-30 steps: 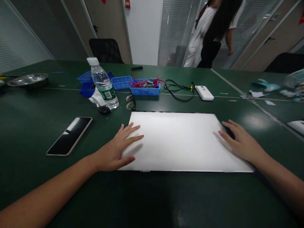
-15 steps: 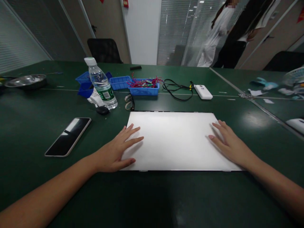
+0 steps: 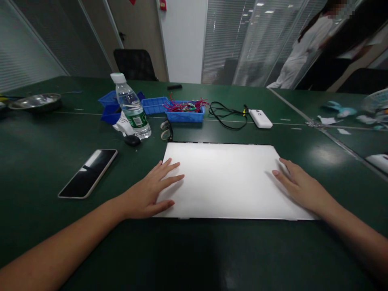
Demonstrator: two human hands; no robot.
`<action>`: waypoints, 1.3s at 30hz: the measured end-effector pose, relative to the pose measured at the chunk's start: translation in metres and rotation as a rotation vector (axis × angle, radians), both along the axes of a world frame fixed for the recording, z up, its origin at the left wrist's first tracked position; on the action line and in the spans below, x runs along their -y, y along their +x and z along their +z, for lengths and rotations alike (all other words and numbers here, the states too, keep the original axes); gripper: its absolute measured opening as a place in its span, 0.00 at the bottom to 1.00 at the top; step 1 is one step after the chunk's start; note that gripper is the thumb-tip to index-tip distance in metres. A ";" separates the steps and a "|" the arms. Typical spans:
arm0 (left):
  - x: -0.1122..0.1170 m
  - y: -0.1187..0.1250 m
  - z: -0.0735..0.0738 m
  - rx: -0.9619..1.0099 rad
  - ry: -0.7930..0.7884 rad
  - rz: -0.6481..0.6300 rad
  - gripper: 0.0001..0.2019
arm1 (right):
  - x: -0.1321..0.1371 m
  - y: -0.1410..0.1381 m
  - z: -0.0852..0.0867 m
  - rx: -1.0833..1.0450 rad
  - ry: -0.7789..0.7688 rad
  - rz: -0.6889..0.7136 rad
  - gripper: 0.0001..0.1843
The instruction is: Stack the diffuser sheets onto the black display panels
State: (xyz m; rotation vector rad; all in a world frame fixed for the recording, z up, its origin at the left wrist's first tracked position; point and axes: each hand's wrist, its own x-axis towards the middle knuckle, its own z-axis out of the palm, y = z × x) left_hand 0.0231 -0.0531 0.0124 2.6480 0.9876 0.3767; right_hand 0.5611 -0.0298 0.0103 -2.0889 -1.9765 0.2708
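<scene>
A flat white rectangular panel [image 3: 227, 182] with a thin dark edge lies on the green table in front of me. My left hand [image 3: 154, 190] rests over its left side, fingers spread and holding nothing. Over the panel's right edge is my right hand [image 3: 298, 184], thumb apart from the fingers, which hang partly past the edge. The underside of the right hand is hidden, so I cannot tell how firmly it touches the panel.
Left of the panel lies a phone [image 3: 88, 173]. Behind are a water bottle [image 3: 133, 107], a black mouse [image 3: 132, 140], glasses [image 3: 166, 130], a blue tray of red wires [image 3: 185, 116], a black cable [image 3: 227, 115] and a white power bank [image 3: 260, 119]. Two people stand at the back right.
My right hand has shifted slightly right, toward the panel's outer edge, its fingers closer together. My left hand stays put. The people appear farther right.
</scene>
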 end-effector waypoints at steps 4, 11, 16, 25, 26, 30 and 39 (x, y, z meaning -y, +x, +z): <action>0.000 0.001 0.001 -0.020 -0.018 0.003 0.36 | -0.004 0.005 0.005 -0.210 -0.022 -0.101 0.40; -0.001 0.000 0.002 -0.043 -0.036 -0.003 0.35 | -0.017 0.016 0.020 -0.932 0.081 -0.320 0.27; -0.001 0.000 0.003 -0.052 -0.035 -0.006 0.35 | -0.016 0.019 0.026 -1.164 0.108 -0.265 0.50; -0.001 0.000 0.005 -0.012 -0.042 0.012 0.36 | -0.012 0.010 0.025 -1.182 0.228 -0.158 0.51; -0.001 -0.001 0.004 -0.009 -0.043 0.012 0.36 | -0.012 0.010 0.025 -1.176 0.234 -0.157 0.51; -0.001 -0.002 0.001 -0.016 -0.039 0.016 0.37 | -0.010 0.009 0.021 -1.116 0.165 -0.087 0.50; -0.001 -0.002 0.002 -0.041 -0.028 0.018 0.36 | -0.006 -0.002 0.032 -1.305 -0.002 -0.162 0.49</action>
